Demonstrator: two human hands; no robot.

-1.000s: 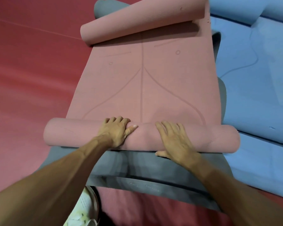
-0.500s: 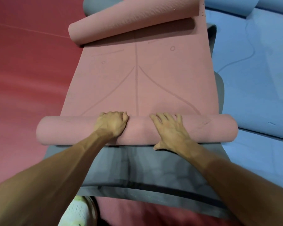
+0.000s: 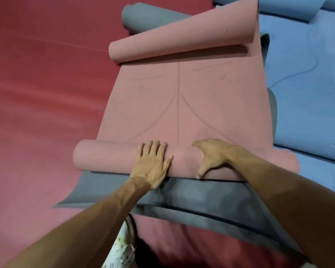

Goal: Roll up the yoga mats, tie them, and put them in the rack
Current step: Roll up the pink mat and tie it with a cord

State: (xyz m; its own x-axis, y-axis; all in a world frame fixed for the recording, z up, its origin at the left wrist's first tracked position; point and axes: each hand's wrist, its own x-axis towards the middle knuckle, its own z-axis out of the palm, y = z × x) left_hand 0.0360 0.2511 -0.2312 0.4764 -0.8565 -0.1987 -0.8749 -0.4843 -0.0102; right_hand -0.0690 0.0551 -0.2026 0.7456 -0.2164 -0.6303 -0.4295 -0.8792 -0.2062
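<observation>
A pink yoga mat (image 3: 191,105) lies lengthwise away from me, its near end wound into a roll (image 3: 104,157) and its far end curled up (image 3: 182,37). My left hand (image 3: 152,165) lies flat on top of the roll, fingers spread forward. My right hand (image 3: 213,155) curls over the roll, fingers wrapped across the top and thumb down the near side. A grey mat (image 3: 182,194) lies spread beneath the pink one.
Blue mats (image 3: 307,84) lie to the right, one rolled at the top right. Red floor (image 3: 46,93) stretches to the left. A curled grey mat end (image 3: 143,16) shows behind the pink curl. My white shoe (image 3: 124,248) is at the bottom.
The roll has moved forward along the pink mat and grown slightly. My left hand went from curled to flat on top; my right hand went from flat to gripping over the roll.
</observation>
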